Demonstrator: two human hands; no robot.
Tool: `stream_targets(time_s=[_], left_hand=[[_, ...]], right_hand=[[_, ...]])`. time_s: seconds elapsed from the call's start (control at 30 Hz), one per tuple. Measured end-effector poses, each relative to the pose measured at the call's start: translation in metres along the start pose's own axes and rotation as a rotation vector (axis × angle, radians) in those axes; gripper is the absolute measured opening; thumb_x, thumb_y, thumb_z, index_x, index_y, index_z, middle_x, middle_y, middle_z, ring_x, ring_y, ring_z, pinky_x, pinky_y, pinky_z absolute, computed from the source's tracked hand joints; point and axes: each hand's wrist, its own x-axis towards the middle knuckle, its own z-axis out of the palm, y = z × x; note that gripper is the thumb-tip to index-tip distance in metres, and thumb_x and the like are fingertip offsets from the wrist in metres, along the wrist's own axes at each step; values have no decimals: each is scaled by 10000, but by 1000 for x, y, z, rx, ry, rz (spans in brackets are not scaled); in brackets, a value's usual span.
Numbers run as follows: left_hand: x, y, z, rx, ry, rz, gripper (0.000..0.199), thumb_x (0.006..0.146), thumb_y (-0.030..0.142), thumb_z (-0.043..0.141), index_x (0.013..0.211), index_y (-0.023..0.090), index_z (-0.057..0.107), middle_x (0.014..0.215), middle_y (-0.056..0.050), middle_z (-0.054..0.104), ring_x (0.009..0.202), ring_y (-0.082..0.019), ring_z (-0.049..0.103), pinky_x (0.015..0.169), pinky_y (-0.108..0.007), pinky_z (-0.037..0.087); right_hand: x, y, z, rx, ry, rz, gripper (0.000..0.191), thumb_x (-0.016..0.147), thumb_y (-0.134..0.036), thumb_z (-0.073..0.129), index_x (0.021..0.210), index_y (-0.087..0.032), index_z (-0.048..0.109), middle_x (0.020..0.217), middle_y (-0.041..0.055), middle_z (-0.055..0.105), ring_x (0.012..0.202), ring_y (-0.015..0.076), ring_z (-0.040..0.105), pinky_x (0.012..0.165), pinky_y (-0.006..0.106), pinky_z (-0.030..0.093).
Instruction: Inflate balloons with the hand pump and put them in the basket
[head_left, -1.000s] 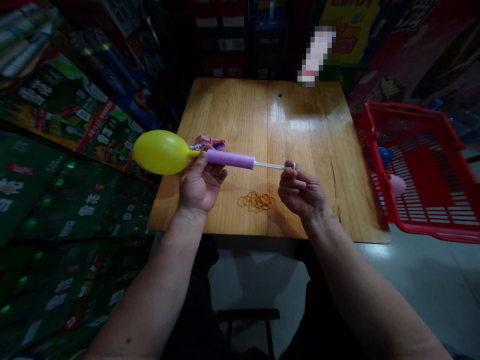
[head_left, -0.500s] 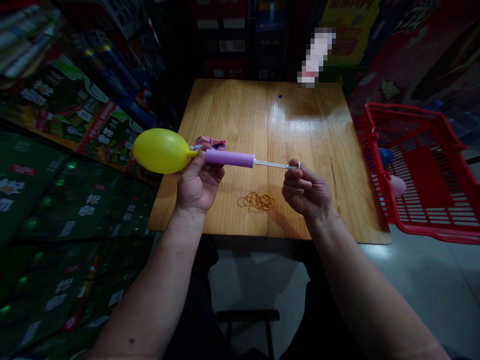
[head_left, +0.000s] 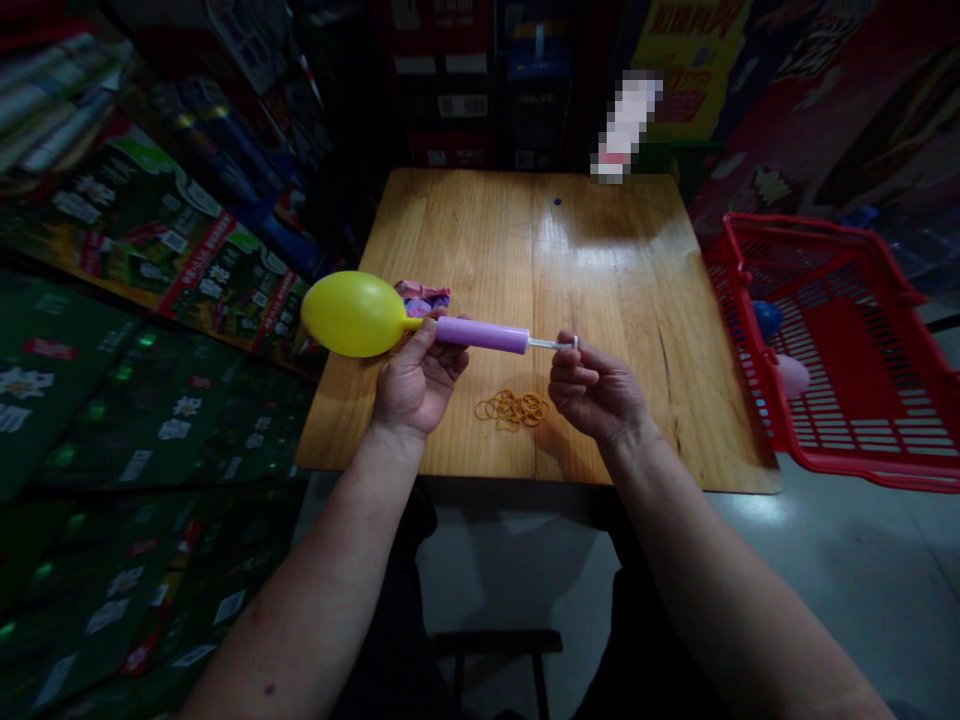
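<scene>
A purple hand pump [head_left: 484, 335] lies level above the wooden table. My left hand [head_left: 420, 380] grips its left end, where the neck of an inflated yellow balloon [head_left: 354, 314] sits on the nozzle. At the other end, my right hand [head_left: 598, 388] has its fingers closed round the handle of the white rod [head_left: 551, 344], part of which shows outside the barrel. Tan rubber bands [head_left: 514, 408] lie in a loose pile below the pump. Behind my left hand are flat pink and purple balloons [head_left: 424, 295], partly hidden.
The wooden table [head_left: 465, 230] has a small dark blue dot near its back. At its right stands a red basket [head_left: 862, 340] with a blue balloon [head_left: 766, 319] and a pink balloon [head_left: 792, 376]. Green cartons [head_left: 165, 420] line the left. A dark stool [head_left: 495, 641] is below.
The rod has slid further into the pump barrel as my hands came closer together. My left hand, the pump and the yellow balloon have shifted right; my right hand has moved left.
</scene>
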Motion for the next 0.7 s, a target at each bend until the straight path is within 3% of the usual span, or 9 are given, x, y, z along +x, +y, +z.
stream_targets(time_s=[0.13, 0.3, 0.4, 0.53, 0.7], left_hand=[[2, 8, -4, 8, 29, 96, 223, 892, 369, 689, 1089, 269, 717, 1130, -37, 755, 976, -173, 711, 710, -226, 557], [-6, -10, 3, 5, -26, -64, 226, 889, 335, 698, 1101, 258, 712, 1119, -51, 756, 924, -161, 718, 719, -243, 563], [-8, -17, 6, -43, -30, -84, 219, 885, 301, 707, 1094, 235, 715, 1104, -60, 760, 913, -149, 718, 742, -238, 566], [-4, -7, 4, -65, -30, -68, 227, 879, 286, 716, 1092, 207, 720, 1064, -71, 769, 873, -146, 718, 733, -234, 572], [-3, 7, -1, -66, 19, 64, 229, 890, 299, 706, 1104, 218, 720, 1086, -56, 765, 879, -145, 716, 704, -226, 573]], right_hand=[[-2, -7, -5, -17, -37, -58, 142, 967, -116, 527, 980, -208, 635, 707, -75, 633, 462, 2, 440, 473, 104, 397], [4, 15, -4, 44, 21, 49, 100, 956, -123, 551, 971, -183, 630, 694, -56, 632, 465, 17, 455, 473, 123, 420], [6, 21, -2, 87, 26, 61, 94, 935, -110, 573, 982, -168, 629, 705, -47, 631, 469, 15, 461, 476, 124, 419], [2, 8, 0, 47, 14, 50, 95, 919, -104, 588, 985, -151, 639, 709, -44, 624, 465, 11, 454, 477, 127, 414], [-4, -5, -3, 24, 4, -46, 86, 916, -110, 608, 977, -158, 645, 691, -64, 610, 455, 6, 437, 469, 120, 397]])
